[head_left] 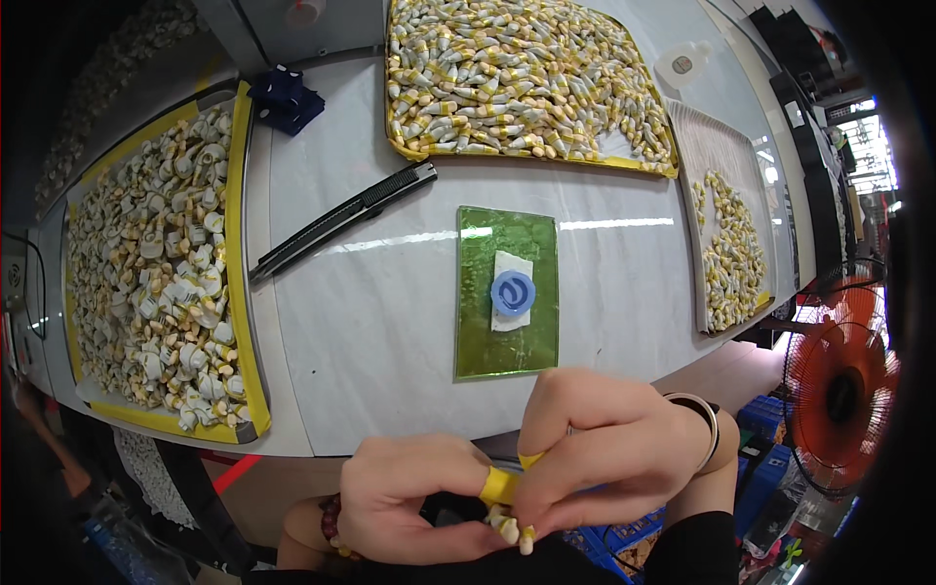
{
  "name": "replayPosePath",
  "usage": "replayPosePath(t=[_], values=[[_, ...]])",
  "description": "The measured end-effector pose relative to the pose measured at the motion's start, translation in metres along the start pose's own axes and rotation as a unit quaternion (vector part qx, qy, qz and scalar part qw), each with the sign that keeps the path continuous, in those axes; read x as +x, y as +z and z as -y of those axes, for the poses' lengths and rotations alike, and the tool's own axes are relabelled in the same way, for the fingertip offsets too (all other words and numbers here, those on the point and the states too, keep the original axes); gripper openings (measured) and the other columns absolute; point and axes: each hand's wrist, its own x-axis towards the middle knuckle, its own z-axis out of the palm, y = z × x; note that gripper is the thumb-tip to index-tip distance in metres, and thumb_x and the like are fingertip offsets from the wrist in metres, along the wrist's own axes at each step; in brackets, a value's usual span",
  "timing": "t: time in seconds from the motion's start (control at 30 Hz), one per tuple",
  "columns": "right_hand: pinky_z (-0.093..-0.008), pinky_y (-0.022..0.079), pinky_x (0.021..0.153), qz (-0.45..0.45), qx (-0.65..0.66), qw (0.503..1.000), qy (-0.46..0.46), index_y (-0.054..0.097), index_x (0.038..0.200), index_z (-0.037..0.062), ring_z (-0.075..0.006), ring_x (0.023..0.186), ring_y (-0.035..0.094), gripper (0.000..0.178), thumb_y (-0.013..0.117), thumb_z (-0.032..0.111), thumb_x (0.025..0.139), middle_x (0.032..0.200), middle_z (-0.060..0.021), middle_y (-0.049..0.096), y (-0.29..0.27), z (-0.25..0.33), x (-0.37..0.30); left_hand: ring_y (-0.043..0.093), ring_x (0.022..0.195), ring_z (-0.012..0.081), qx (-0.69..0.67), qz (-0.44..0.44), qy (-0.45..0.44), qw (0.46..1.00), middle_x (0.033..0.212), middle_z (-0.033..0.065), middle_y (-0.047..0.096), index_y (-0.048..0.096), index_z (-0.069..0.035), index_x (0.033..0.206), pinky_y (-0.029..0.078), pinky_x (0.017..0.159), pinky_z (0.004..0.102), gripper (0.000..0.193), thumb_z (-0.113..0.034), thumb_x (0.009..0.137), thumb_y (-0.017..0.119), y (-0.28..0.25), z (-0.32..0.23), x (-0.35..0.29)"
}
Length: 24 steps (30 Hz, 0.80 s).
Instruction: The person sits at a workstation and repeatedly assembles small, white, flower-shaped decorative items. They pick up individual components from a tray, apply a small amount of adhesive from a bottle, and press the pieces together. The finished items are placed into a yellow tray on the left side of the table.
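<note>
My left hand (419, 502) and my right hand (604, 444) meet in front of the table's near edge, both closed in a pinch. Between their fingertips are small cream pieces with yellow parts (504, 527), largely covered by the fingers. A finger of the left hand wears a yellow wrap (498, 486), and a bit of yellow also shows on a right finger. Beyond the hands lies a green rectangular plate (478, 346). On it rests a white pad (508, 260) carrying a small round blue cup (513, 293).
Yellow-edged trays full of small white, yellow and peach pieces stand at left (250, 341) and far centre (546, 166). A lined tray (697, 146), partly filled, is at right. A long black tool (346, 219), dark blue cloth (285, 97) and orange fan (838, 385) surround them.
</note>
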Motion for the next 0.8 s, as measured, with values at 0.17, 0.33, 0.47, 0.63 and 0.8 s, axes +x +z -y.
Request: replayPosePath(t=[0.17, 0.33, 0.47, 0.63, 0.8], values=[[-0.0284, 0.04, 0.058, 0.036, -0.005, 0.999, -0.034, 0.066, 0.083, 0.0037, -0.0187, 0.07, 0.052, 0.011, 0.072, 0.012, 0.079, 0.081, -0.0044, 0.052, -0.004, -0.006, 0.0, 0.065, 0.069, 0.0202, 0.035, 0.019, 0.032, 0.999, 0.08, 0.0118, 0.066, 0.066, 0.003, 0.093, 0.048, 0.06, 0.0255, 0.025, -0.002, 0.071, 0.076, 0.001, 0.001, 0.004], [-0.0299, 0.041, 0.059, 0.041, -0.009, 0.997, -0.058, 0.067, 0.083, 0.0042, -0.0191, 0.07, 0.052, 0.012, 0.073, 0.012, 0.078, 0.08, -0.0038, 0.051, -0.002, -0.006, 0.002, 0.064, 0.067, 0.0202, 0.079, 0.036, 0.03, 0.996, 0.078, 0.0098, 0.066, 0.066, 0.001, 0.093, 0.048, 0.057, 0.0263, 0.025, -0.004, 0.071, 0.076, -0.001, -0.007, 0.001], [-0.0303, 0.04, 0.059, -0.006, -0.031, 0.998, -0.05, 0.068, 0.081, 0.0072, -0.0185, 0.069, 0.051, 0.023, 0.082, 0.019, 0.067, 0.077, -0.0018, 0.049, 0.001, 0.005, -0.005, 0.065, 0.066, 0.0194, 0.268, 0.058, 0.086, 0.958, 0.073, 0.0103, 0.066, 0.067, 0.001, 0.085, 0.05, 0.057, 0.0269, 0.019, -0.009, 0.071, 0.076, -0.017, -0.055, -0.003], [-0.0296, 0.038, 0.057, -0.109, -0.159, 0.981, -0.002, 0.066, 0.074, 0.0121, -0.0172, 0.066, 0.048, 0.027, 0.085, 0.026, 0.06, 0.074, 0.0001, 0.046, -0.007, 0.009, -0.038, 0.063, 0.073, 0.0188, 0.619, -0.244, 0.088, 0.742, 0.081, 0.0097, 0.065, 0.063, 0.001, 0.097, 0.048, 0.068, 0.0267, 0.028, -0.01, 0.072, 0.07, -0.07, -0.141, -0.029], [-0.0291, 0.038, 0.056, -0.152, -0.19, 0.97, 0.008, 0.065, 0.071, 0.0125, -0.0168, 0.064, 0.048, 0.026, 0.085, 0.025, 0.061, 0.072, 0.0, 0.046, -0.01, 0.009, -0.049, 0.061, 0.09, 0.0201, 0.712, -0.164, -0.11, 0.674, 0.102, 0.0103, 0.062, 0.061, -0.001, 0.109, 0.047, 0.083, 0.033, 0.038, -0.019, 0.076, 0.071, -0.162, -0.199, 0.036]])
